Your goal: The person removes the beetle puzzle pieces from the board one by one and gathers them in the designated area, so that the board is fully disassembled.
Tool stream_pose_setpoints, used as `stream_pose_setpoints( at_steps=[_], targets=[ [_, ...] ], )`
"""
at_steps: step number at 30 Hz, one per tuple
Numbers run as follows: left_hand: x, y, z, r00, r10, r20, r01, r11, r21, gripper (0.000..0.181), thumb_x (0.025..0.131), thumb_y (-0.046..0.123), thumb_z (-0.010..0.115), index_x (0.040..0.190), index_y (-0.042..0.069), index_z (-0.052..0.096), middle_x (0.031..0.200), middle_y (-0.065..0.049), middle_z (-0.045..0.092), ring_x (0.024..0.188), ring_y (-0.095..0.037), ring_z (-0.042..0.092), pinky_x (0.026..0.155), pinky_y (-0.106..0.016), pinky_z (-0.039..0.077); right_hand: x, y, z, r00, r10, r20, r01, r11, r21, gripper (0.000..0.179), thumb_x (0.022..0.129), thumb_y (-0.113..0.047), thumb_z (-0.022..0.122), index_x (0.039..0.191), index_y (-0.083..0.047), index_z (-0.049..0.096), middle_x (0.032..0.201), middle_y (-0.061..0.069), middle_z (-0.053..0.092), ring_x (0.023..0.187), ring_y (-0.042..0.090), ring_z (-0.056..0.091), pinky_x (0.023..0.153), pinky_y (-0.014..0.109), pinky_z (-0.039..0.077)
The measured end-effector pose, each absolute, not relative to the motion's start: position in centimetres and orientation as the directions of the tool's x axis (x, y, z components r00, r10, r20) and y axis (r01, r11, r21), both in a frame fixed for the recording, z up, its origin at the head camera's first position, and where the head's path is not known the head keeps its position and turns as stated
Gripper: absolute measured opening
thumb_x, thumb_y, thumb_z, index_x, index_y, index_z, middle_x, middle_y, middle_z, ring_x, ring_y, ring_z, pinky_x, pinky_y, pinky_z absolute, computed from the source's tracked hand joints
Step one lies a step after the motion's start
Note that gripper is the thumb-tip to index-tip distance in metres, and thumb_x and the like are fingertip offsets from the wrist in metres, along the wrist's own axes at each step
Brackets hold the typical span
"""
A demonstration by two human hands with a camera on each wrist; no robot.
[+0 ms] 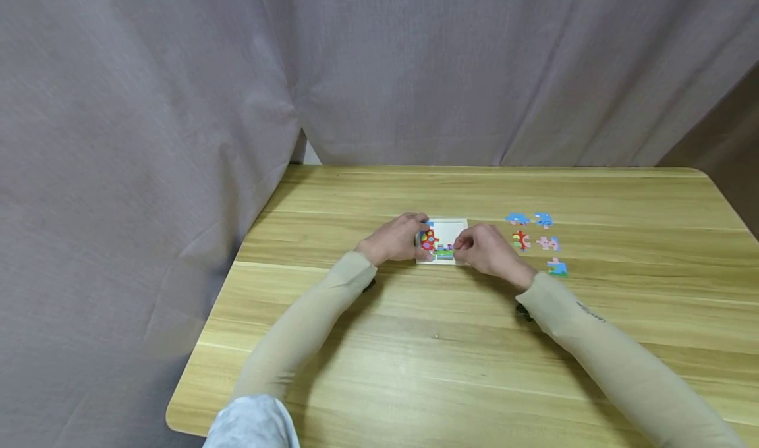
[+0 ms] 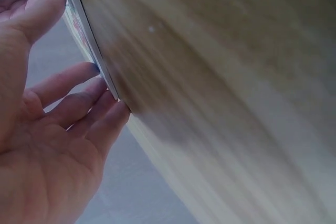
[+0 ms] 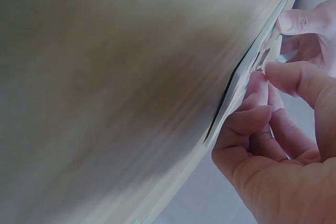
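A small white puzzle tray (image 1: 452, 229) lies on the table between my hands. My left hand (image 1: 397, 238) grips its left side, with the thumb (image 2: 50, 9) at the near edge and the fingers spread to the far edge. Red-and-blue pieces (image 1: 428, 240) fill the tray's left part. Along the near side lies a green puzzle piece (image 1: 443, 253). My right hand (image 1: 489, 249) is over the tray's right side, thumb and index fingertip pinching a puzzle piece mostly hidden by the fingers. In the right wrist view, the other fingers of the right hand (image 3: 283, 145) are curled beside the tray edge.
Several loose puzzle pieces lie right of the tray: two blue ones (image 1: 543, 220) at the back, a red one (image 1: 521, 240), a pink one (image 1: 548, 243) and a blue-green one (image 1: 557, 267). A grey curtain (image 1: 403, 72) hangs behind the wooden table (image 1: 415, 356).
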State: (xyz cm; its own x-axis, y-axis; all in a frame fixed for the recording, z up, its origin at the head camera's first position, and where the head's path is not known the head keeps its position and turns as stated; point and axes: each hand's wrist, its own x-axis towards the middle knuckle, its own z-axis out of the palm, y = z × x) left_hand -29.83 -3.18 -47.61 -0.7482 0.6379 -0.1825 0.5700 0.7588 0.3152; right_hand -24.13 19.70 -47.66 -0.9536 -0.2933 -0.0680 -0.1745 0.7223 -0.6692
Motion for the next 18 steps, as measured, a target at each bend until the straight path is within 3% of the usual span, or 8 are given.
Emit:
stream_pose_setpoints(
  at_steps=[8, 18],
  targets=[
    [-30.0, -3.1, -47.6, -0.754, 0.63, -0.188, 0.55, 0.761, 0.343, 0.075, 0.096, 0.044, 0.085, 0.157, 0.009, 0.058, 0.175, -0.006, 0.045, 0.164, -0.024, 0.041, 0.137, -0.035, 0.034, -23.8, 20.9, -47.5, -0.963, -0.267, -0.042, -0.169, 0.714, -0.679, 0.008, 0.092, -0.002, 0.073, 0.094, 0.0, 0.08, 0.083, 0.009, 0.075, 0.073, 0.013, 0.06, 0.064, 0.021, 0.049],
    [-30.1, -3.3, -47.8, -0.729, 0.658, -0.188, 0.592, 0.744, 0.311, 0.097, 0.084, 0.052, 0.094, 0.16, 0.007, 0.054, 0.175, -0.006, 0.044, 0.165, -0.027, 0.039, 0.135, -0.035, 0.037, -22.8, 23.0, -47.3, -0.967, -0.253, -0.002, -0.188, 0.724, -0.664, 0.013, 0.094, -0.003, 0.072, 0.101, 0.002, 0.081, 0.091, 0.013, 0.079, 0.078, 0.014, 0.062, 0.069, 0.019, 0.05]
  ],
)
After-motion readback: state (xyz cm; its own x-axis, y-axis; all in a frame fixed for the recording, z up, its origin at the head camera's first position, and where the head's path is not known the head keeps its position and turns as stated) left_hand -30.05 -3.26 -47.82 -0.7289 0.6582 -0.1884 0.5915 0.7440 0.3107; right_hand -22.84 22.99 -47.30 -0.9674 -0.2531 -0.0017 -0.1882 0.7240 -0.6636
